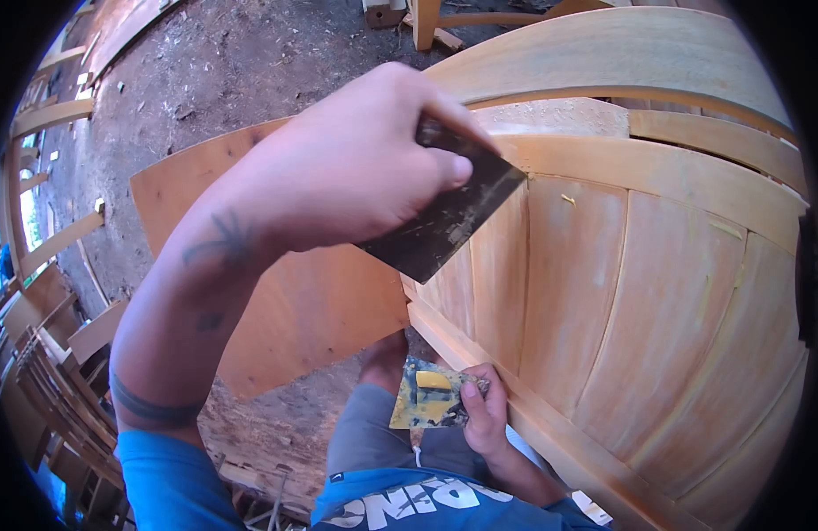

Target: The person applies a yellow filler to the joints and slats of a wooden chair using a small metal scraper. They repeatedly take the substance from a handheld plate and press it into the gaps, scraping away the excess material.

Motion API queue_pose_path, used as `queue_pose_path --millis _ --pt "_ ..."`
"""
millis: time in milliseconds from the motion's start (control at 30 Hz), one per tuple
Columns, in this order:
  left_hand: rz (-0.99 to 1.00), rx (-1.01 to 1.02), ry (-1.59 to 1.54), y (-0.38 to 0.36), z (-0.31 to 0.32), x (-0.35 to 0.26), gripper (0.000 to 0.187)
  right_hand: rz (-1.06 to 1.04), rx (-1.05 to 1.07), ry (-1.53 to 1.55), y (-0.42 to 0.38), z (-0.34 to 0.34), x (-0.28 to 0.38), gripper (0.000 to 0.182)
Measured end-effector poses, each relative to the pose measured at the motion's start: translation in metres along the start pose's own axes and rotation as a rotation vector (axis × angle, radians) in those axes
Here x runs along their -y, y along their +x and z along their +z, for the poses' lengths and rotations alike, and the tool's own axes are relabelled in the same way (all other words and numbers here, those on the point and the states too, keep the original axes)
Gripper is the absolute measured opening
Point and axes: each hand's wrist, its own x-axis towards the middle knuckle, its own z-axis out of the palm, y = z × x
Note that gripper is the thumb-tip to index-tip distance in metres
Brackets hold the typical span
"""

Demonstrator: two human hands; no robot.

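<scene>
My left hand [382, 164] reaches across, closed around a dark, flat putty scraper [449, 217] with its thumb and index finger along the blade. One corner of the scraper is right at the joint where the curved top rail [674, 173] meets the boards of a wooden panel [568, 257]. Lower down, in front of my shorts, my right hand [487, 414] grips a small putty-smeared plate [422, 403]. A lump of yellow putty [433, 380] sits on that plate. A yellow dab of filler [568, 200] marks the panel near the rail.
A reddish-brown plywood sheet [329, 310] lies on the dirt floor [223, 71] beside the panel. Behind the panel stands another curved wooden piece [603, 53]. Wooden slats and frame parts [68, 398] are stacked at the left. The panel's lower rail [550, 411] runs past my right arm.
</scene>
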Motion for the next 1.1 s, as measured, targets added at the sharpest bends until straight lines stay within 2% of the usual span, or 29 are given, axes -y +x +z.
queue_pose_path --millis 67,267,400,633,667,767,833,900,1000,1067,1100 --pt "-0.013 -0.002 -0.032 -0.007 -0.003 0.022 0.027 -0.017 -0.015 -0.021 -0.001 0.001 0.001 0.02" --pt "-0.274 -0.211 -0.512 -0.059 0.016 0.07 0.035 -0.04 -0.032 0.017 0.002 0.007 0.006 0.019" --pt "-0.247 -0.249 -0.697 -0.067 0.046 0.086 0.035 -0.02 -0.046 0.009 0.001 0.008 0.007 0.018" --pt "0.08 -0.144 -0.682 -0.019 0.056 0.057 0.033 -0.02 -0.04 -0.047 0.0 0.006 0.002 0.019" --pt "0.181 -0.107 -0.648 -0.012 0.053 0.047 0.031 -0.014 -0.048 -0.043 0.001 0.008 0.003 0.019" --pt "0.06 -0.211 -0.598 0.024 0.039 0.079 0.029 0.011 -0.071 -0.034 -0.004 0.01 0.006 0.019" --pt "-0.091 -0.562 -0.425 0.02 0.02 0.105 0.028 0.009 -0.066 -0.029 0.0 0.008 0.004 0.019" --pt "-0.215 -0.727 -0.375 0.003 0.013 0.128 0.027 0.0 -0.056 -0.05 -0.001 0.008 0.004 0.019" --pt "-0.133 -0.673 -0.293 -0.022 0.036 0.128 0.028 0.016 -0.035 -0.031 0.001 0.005 -0.001 0.02" --pt "-0.093 -0.408 -0.357 -0.031 0.049 0.096 0.029 0.011 -0.022 -0.09 0.002 0.004 0.001 0.02" --pt "0.005 -0.343 -0.422 -0.03 0.055 0.084 0.031 0.012 -0.014 -0.121 0.001 0.004 0.002 0.02"
